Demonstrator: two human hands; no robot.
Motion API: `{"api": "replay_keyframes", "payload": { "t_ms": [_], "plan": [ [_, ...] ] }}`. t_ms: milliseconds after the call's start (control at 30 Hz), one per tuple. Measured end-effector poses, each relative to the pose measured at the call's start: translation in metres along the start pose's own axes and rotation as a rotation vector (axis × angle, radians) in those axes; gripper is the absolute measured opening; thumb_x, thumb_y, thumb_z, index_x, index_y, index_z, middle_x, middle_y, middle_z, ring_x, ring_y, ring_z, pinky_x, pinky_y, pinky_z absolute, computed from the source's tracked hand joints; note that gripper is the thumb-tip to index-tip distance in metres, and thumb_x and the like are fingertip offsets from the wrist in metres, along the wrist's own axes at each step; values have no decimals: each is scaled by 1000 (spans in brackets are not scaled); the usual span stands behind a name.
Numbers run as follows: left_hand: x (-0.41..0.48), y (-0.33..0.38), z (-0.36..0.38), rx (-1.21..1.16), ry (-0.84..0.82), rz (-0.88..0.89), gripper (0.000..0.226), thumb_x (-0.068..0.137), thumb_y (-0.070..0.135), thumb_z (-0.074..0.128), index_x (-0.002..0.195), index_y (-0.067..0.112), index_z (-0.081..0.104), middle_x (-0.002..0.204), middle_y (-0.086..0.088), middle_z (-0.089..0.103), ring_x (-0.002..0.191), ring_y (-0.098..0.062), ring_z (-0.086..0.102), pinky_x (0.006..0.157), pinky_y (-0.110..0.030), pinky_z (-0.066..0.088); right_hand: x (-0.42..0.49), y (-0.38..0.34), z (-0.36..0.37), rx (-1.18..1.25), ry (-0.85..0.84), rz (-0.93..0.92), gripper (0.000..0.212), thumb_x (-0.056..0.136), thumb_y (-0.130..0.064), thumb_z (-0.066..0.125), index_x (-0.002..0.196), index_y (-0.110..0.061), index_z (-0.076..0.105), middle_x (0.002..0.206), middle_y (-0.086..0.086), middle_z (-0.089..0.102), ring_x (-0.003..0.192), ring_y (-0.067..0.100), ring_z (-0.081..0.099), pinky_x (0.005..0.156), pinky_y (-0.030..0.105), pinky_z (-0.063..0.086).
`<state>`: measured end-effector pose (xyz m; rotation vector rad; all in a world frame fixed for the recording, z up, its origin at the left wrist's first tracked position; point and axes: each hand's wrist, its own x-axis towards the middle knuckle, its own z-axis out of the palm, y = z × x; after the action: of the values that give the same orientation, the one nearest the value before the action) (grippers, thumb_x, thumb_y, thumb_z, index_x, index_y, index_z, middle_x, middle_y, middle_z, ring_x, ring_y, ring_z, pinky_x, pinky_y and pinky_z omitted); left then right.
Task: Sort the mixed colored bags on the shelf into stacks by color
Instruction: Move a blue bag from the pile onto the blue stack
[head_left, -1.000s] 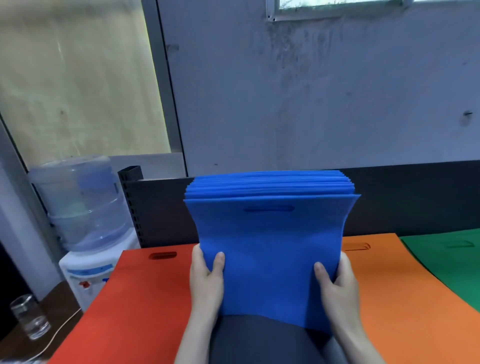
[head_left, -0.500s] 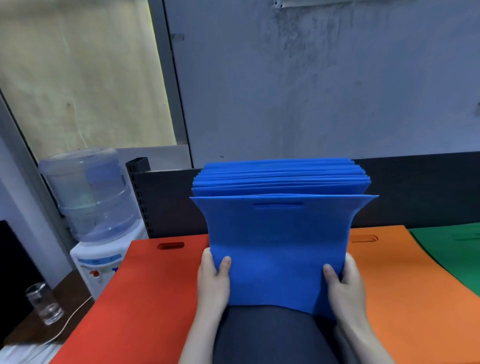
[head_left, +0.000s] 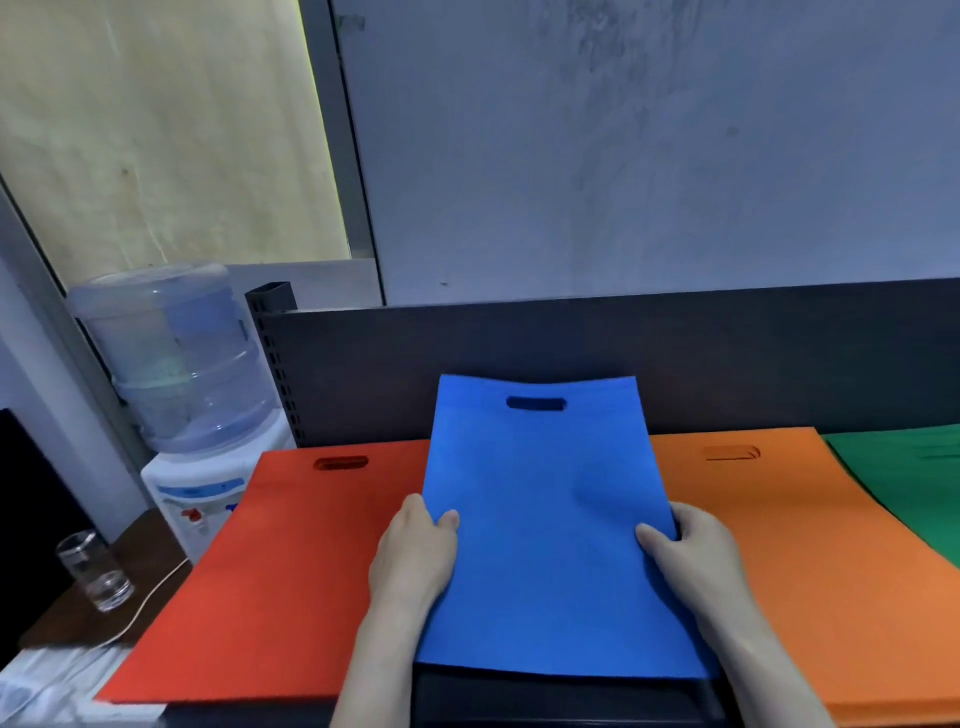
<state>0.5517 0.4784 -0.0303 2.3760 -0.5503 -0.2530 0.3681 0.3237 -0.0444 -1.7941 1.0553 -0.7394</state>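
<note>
**Blue bag held over the gap between the red and orange stacks**

A flat, rectangular blue bag of non-woven fabric (head_left: 545, 519) is seen from above, held at both long sides. Whether more bags lie under it cannot be told.

The left-hand grip (head_left: 410, 561) is clamped on the left edge and the right-hand grip (head_left: 696, 561) on the right edge. Each thumb is laid on top, and the fingers are hidden below. Both grips are set level with each other, a little nearer the close end than the far end, so neither hand is nearer the work.

The long axis of the blue bag runs straight away from the person. Its slot handle is at the far end and points toward the dark back panel (head_left: 727, 353) of the shelf (head_left: 519, 701). The far end appears raised against that panel. Whether the near end rests on the shelf cannot be told.

A flat red stack of bags (head_left: 270, 571) lies just to the left and a flat orange stack of bags (head_left: 805, 561) just to the right. A green stack of bags (head_left: 909, 488) lies beyond the orange one. All are laid with the same long axis and with their slots at the far end.

The open strip of shelf lies directly beneath the grips. The coming move is judged to be a straight lowering, with no turn needed.
</note>
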Motion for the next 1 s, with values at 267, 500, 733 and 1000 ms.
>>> {"api": "replay_keyframes", "payload": {
  "t_ms": [267, 500, 733, 1000],
  "plan": [
    [4, -20, 25, 128, -143, -62, 33, 97, 39, 46, 111, 10, 50, 118, -6, 58, 109, -29, 56, 87, -36, 46, 8, 24, 3, -230, -59, 105, 11, 77, -14, 59, 71, -11, 68, 69, -2, 71, 67, 20, 66, 60, 35, 52],
    [-2, -21, 29, 160, -104, -44, 30, 97, 40, 45, 105, 11, 48, 95, 0, 56, 84, -20, 54, 66, -31, 41, 7, 26, 4, -255, -60, 108, 14, 77, -14, 61, 68, -3, 62, 65, 5, 68, 61, 23, 63, 48, 27, 36],
    [-8, -20, 26, 195, -71, -31, 27, 98, 38, 45, 106, 12, 44, 87, 2, 53, 80, -21, 53, 59, -31, 38, 6, 27, 8, -363, -84, 110, 17, 80, -20, 61, 70, -6, 57, 66, 5, 61, 53, 18, 50, 46, 26, 31],
    [-15, -13, 23, 256, 44, 18, 25, 97, 33, 53, 88, 14, 40, 71, 5, 43, 66, -15, 47, 44, -23, 25, 4, 24, 9, -490, -90, 64, 26, 84, -29, 64, 82, -2, 61, 79, 9, 66, 72, 23, 61, 52, 30, 37]
  ]
}}
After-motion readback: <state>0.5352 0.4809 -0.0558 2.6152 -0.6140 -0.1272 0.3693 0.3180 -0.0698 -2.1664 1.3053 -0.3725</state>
